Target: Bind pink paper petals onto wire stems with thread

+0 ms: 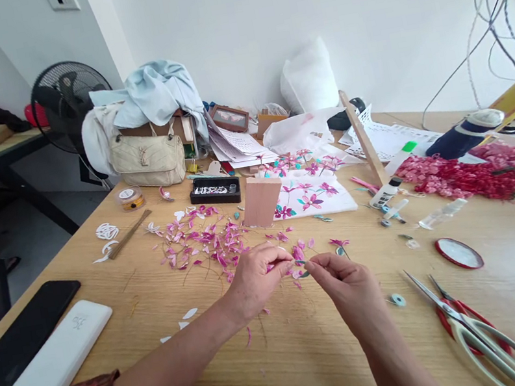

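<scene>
My left hand (262, 278) and my right hand (346, 280) meet over the table, fingertips pinched and almost touching. Between them is a small green leaf (301, 262), its right end in my right fingers and its left end at my left fingertips. Any stem or wire inside the pinch is too small to make out. Just behind the fingertips lies a pink flower (298, 251). Loose pink petals (219, 242) with thin stems spread beyond my left hand. A dark pink flower with a stem (340, 243) lies beyond my right hand.
Large scissors (464, 323) and red-handled snippers (444, 292) lie at the right, near a small tape roll (398, 300) and a round lid (460, 252). A wooden block (262, 202) stands mid-table. A white power bank (54, 365) and black phone (24, 334) lie left.
</scene>
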`<state>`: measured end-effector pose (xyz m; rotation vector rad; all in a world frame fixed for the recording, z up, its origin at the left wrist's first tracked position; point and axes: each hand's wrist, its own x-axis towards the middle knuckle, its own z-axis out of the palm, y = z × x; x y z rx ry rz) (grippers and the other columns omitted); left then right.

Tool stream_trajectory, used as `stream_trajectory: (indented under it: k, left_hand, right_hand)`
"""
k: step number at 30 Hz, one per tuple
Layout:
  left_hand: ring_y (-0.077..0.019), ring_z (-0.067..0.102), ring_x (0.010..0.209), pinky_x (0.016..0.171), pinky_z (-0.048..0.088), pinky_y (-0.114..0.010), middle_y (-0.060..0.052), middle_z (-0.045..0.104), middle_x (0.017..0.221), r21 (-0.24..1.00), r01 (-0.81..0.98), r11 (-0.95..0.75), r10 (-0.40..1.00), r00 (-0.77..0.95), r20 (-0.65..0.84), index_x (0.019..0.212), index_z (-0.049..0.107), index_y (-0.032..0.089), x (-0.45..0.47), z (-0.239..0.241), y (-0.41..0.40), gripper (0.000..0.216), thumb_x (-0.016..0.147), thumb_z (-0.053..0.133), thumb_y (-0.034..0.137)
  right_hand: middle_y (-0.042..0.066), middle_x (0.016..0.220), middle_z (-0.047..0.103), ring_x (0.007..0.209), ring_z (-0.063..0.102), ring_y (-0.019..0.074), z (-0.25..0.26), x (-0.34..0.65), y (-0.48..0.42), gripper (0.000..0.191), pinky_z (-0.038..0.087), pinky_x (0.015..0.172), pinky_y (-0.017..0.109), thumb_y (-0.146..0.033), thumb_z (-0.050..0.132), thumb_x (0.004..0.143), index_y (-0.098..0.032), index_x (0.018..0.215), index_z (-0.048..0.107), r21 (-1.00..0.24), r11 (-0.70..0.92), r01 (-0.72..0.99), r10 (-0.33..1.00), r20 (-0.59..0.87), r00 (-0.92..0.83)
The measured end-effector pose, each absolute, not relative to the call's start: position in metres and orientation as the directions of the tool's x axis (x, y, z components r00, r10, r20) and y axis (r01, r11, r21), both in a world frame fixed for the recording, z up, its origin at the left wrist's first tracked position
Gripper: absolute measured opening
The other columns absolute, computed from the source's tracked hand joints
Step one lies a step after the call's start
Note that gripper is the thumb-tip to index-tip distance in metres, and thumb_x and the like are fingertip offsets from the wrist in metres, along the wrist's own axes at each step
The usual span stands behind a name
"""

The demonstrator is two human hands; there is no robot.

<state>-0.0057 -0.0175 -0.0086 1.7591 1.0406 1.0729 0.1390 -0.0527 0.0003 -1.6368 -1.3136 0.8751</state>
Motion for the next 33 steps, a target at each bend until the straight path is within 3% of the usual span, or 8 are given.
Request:
stream_trajectory:
  k: [6, 10, 13, 17, 21, 27, 33]
  left_hand:
    - [-0.0124, 0.057, 0.068, 0.066, 0.042, -0.021, -0.002, 0.063, 0.07, 0.891, 0.268, -0.368, 0.906, 0.319, 0.278, 0.07, 0.065, 0.015, -0.007, -0.011, -0.016, 0.01, 0.076, 0.057, 0.014]
    - [-0.0123, 0.057, 0.069, 0.065, 0.041, -0.021, -0.002, 0.062, 0.07, 0.865, 0.296, -0.404, 0.886, 0.36, 0.291, 0.071, 0.065, 0.016, -0.011, -0.013, -0.013, 0.011, 0.077, 0.056, 0.016]
    - [-0.0119, 0.057, 0.068, 0.065, 0.041, -0.021, -0.001, 0.062, 0.07, 0.849, 0.304, -0.431, 0.866, 0.403, 0.295, 0.071, 0.064, 0.015, -0.015, -0.009, -0.011, 0.01, 0.076, 0.056, 0.014]
    - [-0.0118, 0.056, 0.068, 0.065, 0.04, -0.021, -0.001, 0.061, 0.07, 0.83, 0.313, -0.462, 0.833, 0.475, 0.284, 0.07, 0.064, 0.015, -0.017, -0.004, -0.011, 0.011, 0.077, 0.056, 0.014]
    - [-0.0122, 0.056, 0.069, 0.065, 0.04, -0.021, -0.001, 0.061, 0.069, 0.845, 0.302, -0.442, 0.827, 0.501, 0.254, 0.07, 0.065, 0.015, -0.018, -0.002, -0.011, 0.011, 0.076, 0.056, 0.014]
    - [-0.0112, 0.052, 0.06, 0.058, 0.039, -0.022, 0.0, 0.059, 0.066, 0.915, 0.277, -0.293, 0.924, 0.327, 0.197, 0.069, 0.063, 0.015, -0.019, -0.007, -0.008, 0.009, 0.075, 0.056, 0.016]
    - [-0.0113, 0.052, 0.064, 0.062, 0.039, -0.022, 0.001, 0.056, 0.065, 0.858, 0.359, -0.367, 0.923, 0.254, 0.289, 0.065, 0.059, 0.016, -0.019, -0.007, -0.008, 0.01, 0.073, 0.055, 0.012]
  right_hand:
    - [-0.007, 0.046, 0.026, 0.043, 0.021, 0.0074, -0.001, 0.145, -0.052, 0.032, 0.014, 0.041, 0.021, -0.046, 0.051, 0.074, -0.016, 0.067, 0.059, -0.858, -0.08, 0.507, 0.993, -0.026, 0.113]
    - [-0.007, 0.045, 0.024, 0.041, 0.026, 0.0085, 0.009, 0.159, -0.048, 0.031, 0.019, 0.041, 0.022, -0.046, 0.05, 0.076, -0.017, 0.074, 0.061, -0.711, 0.03, 0.702, 0.999, -0.004, -0.046]
    - [-0.005, 0.046, 0.036, 0.044, 0.032, 0.0091, 0.021, 0.168, -0.042, 0.027, 0.023, 0.042, 0.022, -0.04, 0.05, 0.078, -0.018, 0.065, 0.06, -0.636, 0.142, 0.759, 0.983, 0.004, -0.181]
    - [-0.001, 0.058, 0.053, 0.054, 0.043, 0.0106, 0.031, 0.169, -0.031, 0.023, 0.032, 0.049, 0.022, -0.033, 0.05, 0.079, -0.018, 0.065, 0.061, -0.657, 0.26, 0.707, 0.95, 0.045, -0.308]
    - [-0.001, 0.058, 0.054, 0.054, 0.044, 0.0108, 0.033, 0.165, -0.025, 0.024, 0.033, 0.05, 0.022, -0.034, 0.051, 0.08, -0.017, 0.066, 0.061, -0.69, 0.275, 0.67, 0.944, 0.063, -0.323]
    - [-0.004, 0.05, 0.044, 0.047, 0.039, 0.009, 0.032, 0.159, -0.032, 0.022, 0.027, 0.044, 0.021, -0.034, 0.05, 0.08, -0.017, 0.07, 0.06, -0.662, 0.259, 0.703, 0.961, 0.103, -0.256]
    - [-0.004, 0.048, 0.048, 0.044, 0.043, 0.0095, 0.024, 0.151, -0.044, 0.023, 0.029, 0.043, 0.02, -0.032, 0.045, 0.082, -0.018, 0.072, 0.06, -0.579, 0.241, 0.779, 0.967, 0.208, -0.144]
